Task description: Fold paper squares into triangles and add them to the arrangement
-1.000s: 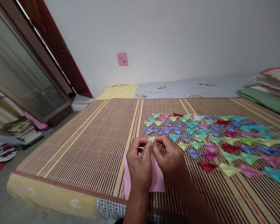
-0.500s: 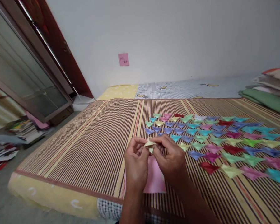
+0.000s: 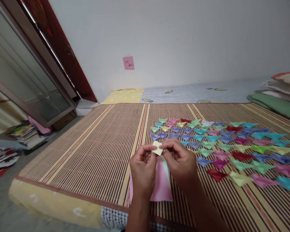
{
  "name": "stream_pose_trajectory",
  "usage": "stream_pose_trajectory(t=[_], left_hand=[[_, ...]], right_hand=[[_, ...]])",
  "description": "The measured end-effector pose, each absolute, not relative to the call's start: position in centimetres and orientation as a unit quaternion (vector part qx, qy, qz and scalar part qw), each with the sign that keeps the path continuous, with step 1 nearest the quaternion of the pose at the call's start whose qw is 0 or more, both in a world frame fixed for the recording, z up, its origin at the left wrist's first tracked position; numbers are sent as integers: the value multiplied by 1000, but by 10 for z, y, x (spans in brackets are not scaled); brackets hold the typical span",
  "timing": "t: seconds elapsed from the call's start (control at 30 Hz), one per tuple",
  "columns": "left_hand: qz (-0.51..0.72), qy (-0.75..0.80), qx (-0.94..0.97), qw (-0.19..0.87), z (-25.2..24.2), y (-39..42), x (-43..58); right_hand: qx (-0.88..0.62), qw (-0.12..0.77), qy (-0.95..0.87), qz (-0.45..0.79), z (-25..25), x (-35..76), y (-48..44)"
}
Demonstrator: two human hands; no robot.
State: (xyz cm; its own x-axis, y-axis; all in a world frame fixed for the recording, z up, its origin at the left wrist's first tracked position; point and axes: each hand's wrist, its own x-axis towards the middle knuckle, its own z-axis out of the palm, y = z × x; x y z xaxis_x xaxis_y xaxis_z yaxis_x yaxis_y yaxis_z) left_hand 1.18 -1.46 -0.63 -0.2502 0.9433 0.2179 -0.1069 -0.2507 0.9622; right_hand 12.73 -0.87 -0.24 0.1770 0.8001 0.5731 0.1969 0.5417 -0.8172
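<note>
A small piece of pale yellow folded paper (image 3: 157, 148) is pinched between my two hands and now looks like a flat square. My left hand (image 3: 143, 164) grips its left side with thumb and forefinger. On its right side, my right hand (image 3: 180, 161) pinches it in the same way. Below the hands, pink paper (image 3: 160, 187) lies on the striped mat (image 3: 87, 154), with a pale green edge showing beside it. My hands and forearms hide part of this paper.
Rows of folded paper pieces (image 3: 241, 165) in many colours cover the mat's right side. Green folded cloth (image 3: 275, 104) lies at the far right. A pink note (image 3: 128, 62) is stuck to the wall. Books (image 3: 26, 135) are stacked by the glass-panelled door at left.
The yellow paper has gone from a peaked, triangular shape to a flat square facing me. My right hand has shifted slightly right, and more of the pale green edge shows.
</note>
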Motion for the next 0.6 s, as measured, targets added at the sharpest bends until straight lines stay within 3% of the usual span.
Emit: stream_pose_trajectory(t=[0.27, 0.5, 0.6], left_hand=[[627, 443, 538, 350, -7, -17, 11], [643, 428, 554, 310, -9, -16, 11], [633, 430, 561, 316, -7, -17, 12]], right_hand=[[-413, 639, -613, 212, -2, 132, -7], [-405, 652, -499, 403, -9, 131, -3], [-400, 660, -491, 405, -11, 131, -2]])
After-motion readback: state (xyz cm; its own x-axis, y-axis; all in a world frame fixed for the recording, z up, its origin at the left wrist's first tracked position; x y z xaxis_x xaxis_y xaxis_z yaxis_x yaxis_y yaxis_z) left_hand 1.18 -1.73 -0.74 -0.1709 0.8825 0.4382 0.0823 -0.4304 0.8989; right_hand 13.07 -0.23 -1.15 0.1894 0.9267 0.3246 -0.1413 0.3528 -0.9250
